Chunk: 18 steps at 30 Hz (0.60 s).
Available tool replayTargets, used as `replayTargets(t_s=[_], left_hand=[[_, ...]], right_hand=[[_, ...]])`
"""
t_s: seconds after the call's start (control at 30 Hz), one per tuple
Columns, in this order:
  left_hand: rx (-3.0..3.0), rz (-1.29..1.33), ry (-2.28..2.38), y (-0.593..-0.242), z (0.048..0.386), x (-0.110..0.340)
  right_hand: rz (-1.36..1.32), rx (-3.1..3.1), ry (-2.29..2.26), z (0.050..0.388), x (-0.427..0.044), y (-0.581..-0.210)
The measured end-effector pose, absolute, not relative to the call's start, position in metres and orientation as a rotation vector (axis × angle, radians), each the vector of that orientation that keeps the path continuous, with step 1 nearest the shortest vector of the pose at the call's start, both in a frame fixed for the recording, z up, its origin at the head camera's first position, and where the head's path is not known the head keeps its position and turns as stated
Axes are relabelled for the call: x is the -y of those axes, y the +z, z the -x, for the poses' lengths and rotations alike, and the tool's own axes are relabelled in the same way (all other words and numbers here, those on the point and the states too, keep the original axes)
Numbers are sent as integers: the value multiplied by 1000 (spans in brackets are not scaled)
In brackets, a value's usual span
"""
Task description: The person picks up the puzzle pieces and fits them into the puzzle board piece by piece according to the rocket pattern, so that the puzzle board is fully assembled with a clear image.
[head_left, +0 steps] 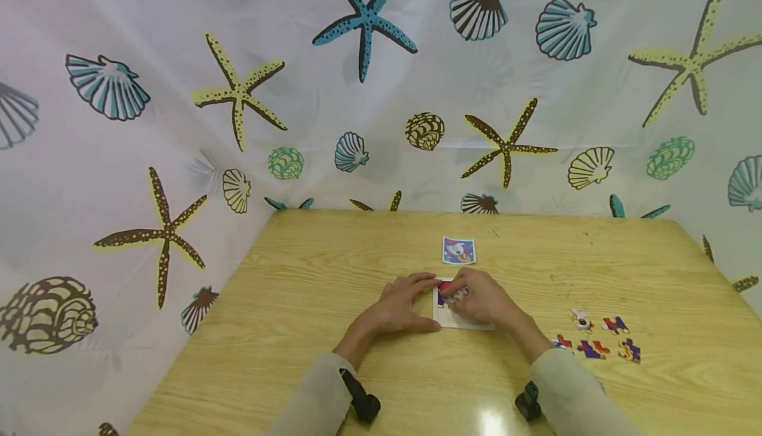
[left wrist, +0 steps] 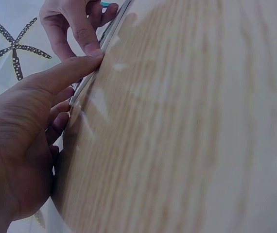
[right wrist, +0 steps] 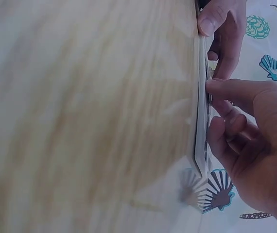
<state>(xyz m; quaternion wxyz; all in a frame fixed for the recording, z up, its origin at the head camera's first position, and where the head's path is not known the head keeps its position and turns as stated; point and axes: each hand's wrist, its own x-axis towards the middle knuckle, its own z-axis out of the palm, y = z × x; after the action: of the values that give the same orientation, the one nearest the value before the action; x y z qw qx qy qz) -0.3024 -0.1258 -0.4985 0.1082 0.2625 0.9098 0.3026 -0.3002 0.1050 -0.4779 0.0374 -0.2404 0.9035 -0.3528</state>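
A small white puzzle tray (head_left: 454,320) lies on the table, with colourful jigsaw pieces (head_left: 442,299) at its upper left. My left hand (head_left: 400,305) holds the tray at its left side, thumb at the near corner and fingertips at the far one. Over the tray, my right hand (head_left: 483,298) has its fingers curled and its fingertips at a puzzle piece (head_left: 457,295), which it partly hides. In the right wrist view the right thumb (right wrist: 218,87) meets the tray's edge (right wrist: 200,126), seen nearly side-on. Just beyond the tray lies a small picture card (head_left: 458,251) with a white cartoon figure.
Several loose jigsaw pieces (head_left: 591,348) lie on the wooden table (head_left: 333,251) to the right of my right forearm. A curtain (head_left: 381,118) printed with shells and starfish hangs behind the table and along its sides.
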Motion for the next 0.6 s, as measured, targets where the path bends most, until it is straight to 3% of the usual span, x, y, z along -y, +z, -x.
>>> replayTargets(t_s=[0.6], left_hand=[[-2669, -788, 911, -496, 303, 124]], right_hand=[[742, -2806, -911, 292, -102, -465]])
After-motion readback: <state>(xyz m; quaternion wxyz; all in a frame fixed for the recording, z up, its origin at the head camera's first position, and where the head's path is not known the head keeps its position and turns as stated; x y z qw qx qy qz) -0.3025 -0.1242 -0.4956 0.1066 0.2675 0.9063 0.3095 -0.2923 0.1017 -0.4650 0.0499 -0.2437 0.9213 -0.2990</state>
